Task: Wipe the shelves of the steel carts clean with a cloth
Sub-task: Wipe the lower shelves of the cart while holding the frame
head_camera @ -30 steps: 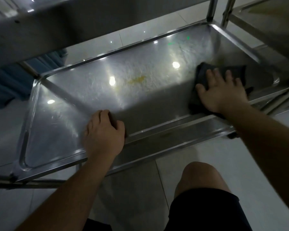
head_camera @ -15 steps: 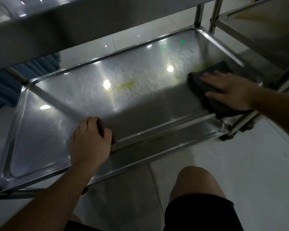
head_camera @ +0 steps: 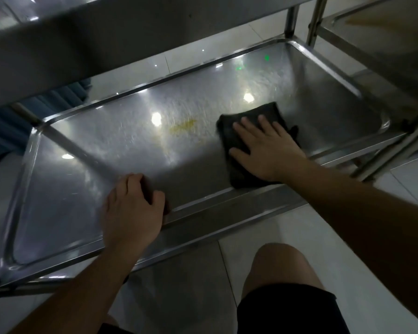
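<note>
Lower shelf of the steel cart is the one being wiped; upper shelf overhangs it, so the person works low, reaching in underneath w/ a bare knee in view below.

Right hand lies flat on the dark folded cloth, fingers straight & spread, palm pressing it onto the steel. No curl round the fabric: a released, open-palm grip, probably to spread pressure over the whole pad. Cloth sits right of centre, near the front rim.

Yellowish stain is just left of the cloth, apart from it, not yet covered; likely the next target.

Left hand curls over the front rim, fingers hooked inside the lip: clenched on the shelf edge, presumably to steady the cart against the push.

Second cart stands at right.
</note>
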Tool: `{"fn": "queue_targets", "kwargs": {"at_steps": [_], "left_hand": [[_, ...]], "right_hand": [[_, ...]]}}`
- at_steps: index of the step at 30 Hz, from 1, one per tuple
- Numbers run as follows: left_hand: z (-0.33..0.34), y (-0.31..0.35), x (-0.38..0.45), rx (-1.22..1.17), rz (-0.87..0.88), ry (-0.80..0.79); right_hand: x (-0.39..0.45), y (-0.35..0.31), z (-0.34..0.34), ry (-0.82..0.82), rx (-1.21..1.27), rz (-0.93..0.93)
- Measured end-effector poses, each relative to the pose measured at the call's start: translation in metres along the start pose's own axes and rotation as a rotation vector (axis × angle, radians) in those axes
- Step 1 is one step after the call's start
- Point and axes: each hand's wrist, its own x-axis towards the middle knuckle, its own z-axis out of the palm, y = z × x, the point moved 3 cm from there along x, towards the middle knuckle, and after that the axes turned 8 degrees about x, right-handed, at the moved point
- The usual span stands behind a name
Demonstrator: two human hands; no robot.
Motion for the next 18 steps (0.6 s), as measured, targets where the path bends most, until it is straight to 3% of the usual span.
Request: {"fn": "queue_targets", "kwargs": {"at_steps": [3, 5, 9, 12, 15, 18], "left_hand": [[-0.001, -0.002, 0.001, -0.002, 0.004, -0.015], [-0.002, -0.001, 0.0, -0.008, 0.004, -0.02], [-0.001, -0.001, 0.0, 0.004, 0.016, -0.038], [0.0, -0.002, -0.001, 0.007, 0.024, -0.021], [-0.001, -0.001, -0.002, -0.029, 0.037, 0.015], [-0.001, 0.001, -0.003, -0.043, 0.052, 0.047]], "right_hand": [[-0.011, 0.023, -0.016, -0.111, -0.041, -0.265], [-0.012, 0.058, -0.033, -0.129, -0.059, -0.291], [0.004, 0.152, -0.069, 0.04, -0.065, 0.085], [0.031, 0.184, -0.071, 0.143, -0.062, 0.409], [0.062, 0.147, -0.06, 0.23, 0.047, 0.654], [0.078, 0.075, -0.044, 0.224, 0.094, 0.59]]}}
